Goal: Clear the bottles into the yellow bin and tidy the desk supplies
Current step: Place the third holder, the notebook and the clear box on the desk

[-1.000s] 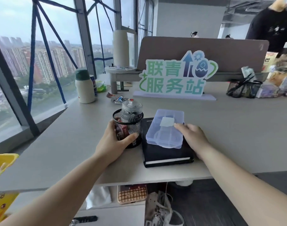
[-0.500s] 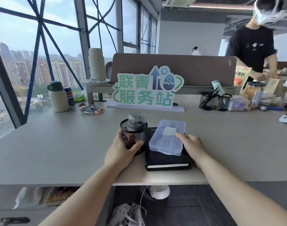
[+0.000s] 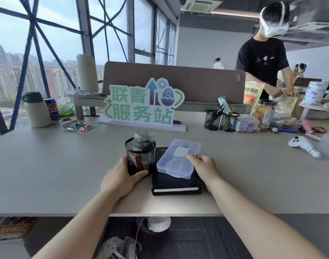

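Comparing this with a second back, did anything on the desk [image 3: 47, 165] actually move? /deskwatcher

Not really. Only the view lifted: the yellow bin sat in the lower left corner then, and it's out of sight now. Both hands stayed put. The left hand [image 3: 120, 176] is wrapped round the mesh cup [image 3: 140, 157], thumb across the front. The right hand [image 3: 203, 165] grips the right edge of the plastic box [image 3: 178, 158], thumb on the lid. /tidyfan

So the supplies bit looks about done? /deskwatcher

I'd guess so. The cup stands upright, touching the left side of the notebook [image 3: 175, 184], and the box lies flat on top of the notebook, a bit skewed. Bottles are the open question. A flask [image 3: 36, 111] stands at the far left by the window, just beside a soda can [image 3: 51, 109] and well apart from both hands, so that part may be unfinished. /tidyfan

What's in the containers? /deskwatcher

The cup holds a clear jar [image 3: 143, 140] poking above the rim with dark clips inside, plus something red lower down. The box has compartments and a pale square on the lid; can't tell if anything's in it. Two more pen cups [image 3: 212, 118] at the back right have pens sticking out. /tidyfan
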Demonstrator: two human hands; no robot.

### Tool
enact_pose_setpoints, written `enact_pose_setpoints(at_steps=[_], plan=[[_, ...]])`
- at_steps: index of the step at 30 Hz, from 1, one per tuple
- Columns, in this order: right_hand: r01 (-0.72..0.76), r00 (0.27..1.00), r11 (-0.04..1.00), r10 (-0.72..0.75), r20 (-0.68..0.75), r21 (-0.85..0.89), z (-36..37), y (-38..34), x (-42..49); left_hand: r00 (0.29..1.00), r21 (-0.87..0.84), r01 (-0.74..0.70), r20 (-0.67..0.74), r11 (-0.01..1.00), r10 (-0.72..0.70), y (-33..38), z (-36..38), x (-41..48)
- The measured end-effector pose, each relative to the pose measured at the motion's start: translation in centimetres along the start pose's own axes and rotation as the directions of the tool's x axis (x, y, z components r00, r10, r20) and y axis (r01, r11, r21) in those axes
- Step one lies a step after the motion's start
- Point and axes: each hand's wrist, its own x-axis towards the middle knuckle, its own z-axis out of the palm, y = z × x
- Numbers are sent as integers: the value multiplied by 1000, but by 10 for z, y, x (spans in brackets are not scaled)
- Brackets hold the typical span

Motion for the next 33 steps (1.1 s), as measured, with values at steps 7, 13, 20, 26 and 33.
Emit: enact_pose_setpoints(at_steps=[7, 13, 20, 26, 33], plan=[[-32, 997, 999, 29, -67, -33, -91, 29, 68, 992, 17, -86, 91, 996, 84, 79, 73, 47], [-36, 993, 997, 27, -116, -74, -150, 47, 118, 988, 21, -119, 99, 993, 116, 139, 131, 90], [-25, 1000, 981, 24, -8, -191, -196, 50, 177, 994, 68, -91, 59, 994, 87, 186, 177, 135], [10, 998, 972, 5, 64, -237, -210, 58, 228, 998, 103, 36, -52, 994, -31, 216, 208, 186], [-50, 996, 978, 64, 64, -201, -215, 66, 252, 976, 6, 174, -132, 985, -172, 239, 237, 245]])
